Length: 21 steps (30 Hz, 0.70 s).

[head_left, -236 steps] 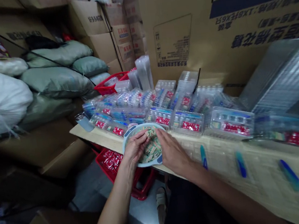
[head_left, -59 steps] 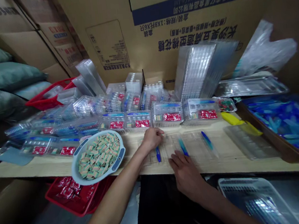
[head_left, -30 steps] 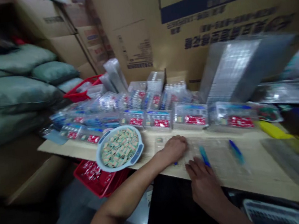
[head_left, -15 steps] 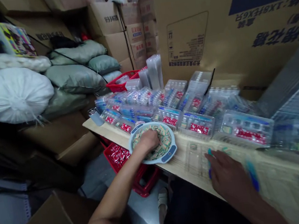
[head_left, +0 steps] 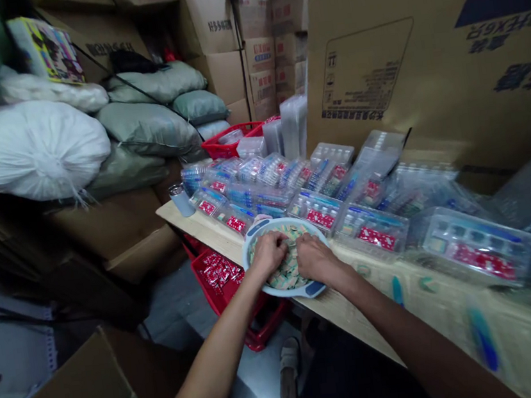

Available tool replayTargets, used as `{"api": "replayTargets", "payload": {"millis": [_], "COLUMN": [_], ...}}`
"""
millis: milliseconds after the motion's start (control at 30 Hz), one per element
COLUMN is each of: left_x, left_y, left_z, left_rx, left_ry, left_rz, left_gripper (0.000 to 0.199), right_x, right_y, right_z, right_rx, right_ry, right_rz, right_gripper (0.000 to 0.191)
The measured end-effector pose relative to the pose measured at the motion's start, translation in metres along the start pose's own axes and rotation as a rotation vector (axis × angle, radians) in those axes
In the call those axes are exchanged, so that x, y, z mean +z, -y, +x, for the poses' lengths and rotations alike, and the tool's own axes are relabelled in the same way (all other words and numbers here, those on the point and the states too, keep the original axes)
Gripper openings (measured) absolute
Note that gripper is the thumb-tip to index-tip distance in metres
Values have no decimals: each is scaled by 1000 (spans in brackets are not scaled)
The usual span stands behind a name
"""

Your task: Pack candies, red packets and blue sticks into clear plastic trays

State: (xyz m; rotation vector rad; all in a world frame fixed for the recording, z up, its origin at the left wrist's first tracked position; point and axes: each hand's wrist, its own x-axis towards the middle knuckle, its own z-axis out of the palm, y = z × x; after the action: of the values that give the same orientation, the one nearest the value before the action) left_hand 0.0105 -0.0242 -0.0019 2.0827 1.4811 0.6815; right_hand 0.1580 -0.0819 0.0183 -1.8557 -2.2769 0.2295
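Both hands in the bowl now! Left hand and right hand, fingers bent, dip among small, flat, green-and-cream pieces; whether they grip any, I can't tell. The pieces lie jumbled, pointing every way. Smooth, rounded, pale-blue plastic bowl, at the wooden table's near edge, its handle-to-handle axis slanting far left to near right.

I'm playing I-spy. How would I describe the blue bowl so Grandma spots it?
Find the giant printed cardboard box, then the pale table in front of it. At the table's near edge is the bowl, with the person's left hand and right hand both in it. Unlike the clear plastic packs behind it, it's pale blue, open and filled with little green-and-cream pieces.
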Motion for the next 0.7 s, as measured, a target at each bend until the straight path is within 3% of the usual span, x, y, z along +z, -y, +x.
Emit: {"api": "replayTargets", "payload": {"millis": [133, 267, 400, 533, 700], "left_x": [3, -1, -4, -1, 1], "left_y": [8, 8, 7, 8, 7], "left_z": [5, 7, 7, 7, 4], "left_rx": [-179, -296, -332, -272, -211], "left_ry": [-88, -85, -105, -43, 25], "left_rz": [-515, -804, -856, -799, -812], "left_gripper": [33, 20, 13, 18, 30], "right_x": [9, 8, 7, 12, 21], "right_y": [6, 0, -5, -3, -10], "right_z": [11, 17, 21, 23, 28], "right_rx": [31, 52, 108, 76, 99], "right_ry": [33, -25, -97, -102, -162], "right_rz": [-4, 63, 181, 335, 522], "right_gripper": [49, 36, 28, 23, 33]}}
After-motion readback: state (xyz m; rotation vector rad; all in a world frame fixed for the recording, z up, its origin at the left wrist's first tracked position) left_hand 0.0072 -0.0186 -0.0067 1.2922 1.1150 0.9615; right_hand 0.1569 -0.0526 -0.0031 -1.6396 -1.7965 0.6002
